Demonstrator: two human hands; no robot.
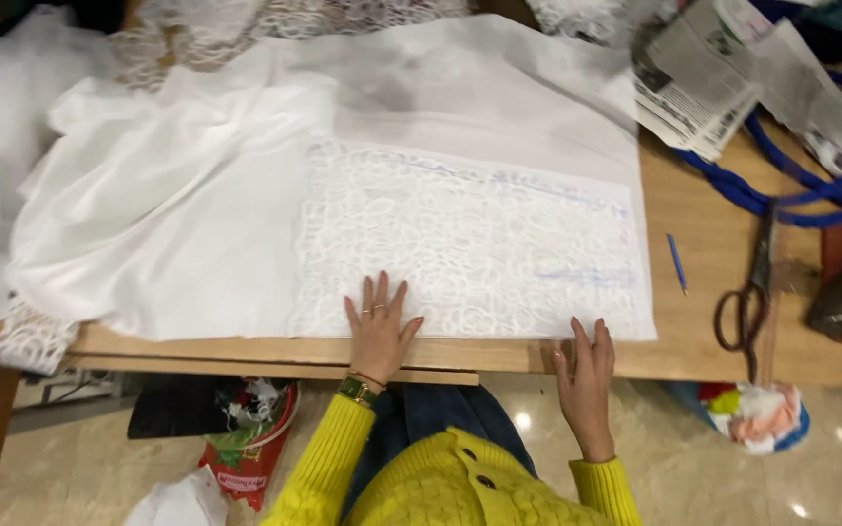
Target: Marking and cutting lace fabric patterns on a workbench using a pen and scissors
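At the near table edge (246, 349), the right hand (585, 375) lies flat with fingers spread, holding nothing, beside the lace panel's corner. The left hand (378, 326) presses open-palmed on the lace panel (470, 244) (white, faintly blue-marked). Scissors (745, 292) lie right; plain white fabric (168, 205) bunches far left.

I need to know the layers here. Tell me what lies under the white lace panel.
The lace panel lies on plain white fabric, which shows at its left and far edges, all on the wooden table. Whether anything else sits beneath is hidden.
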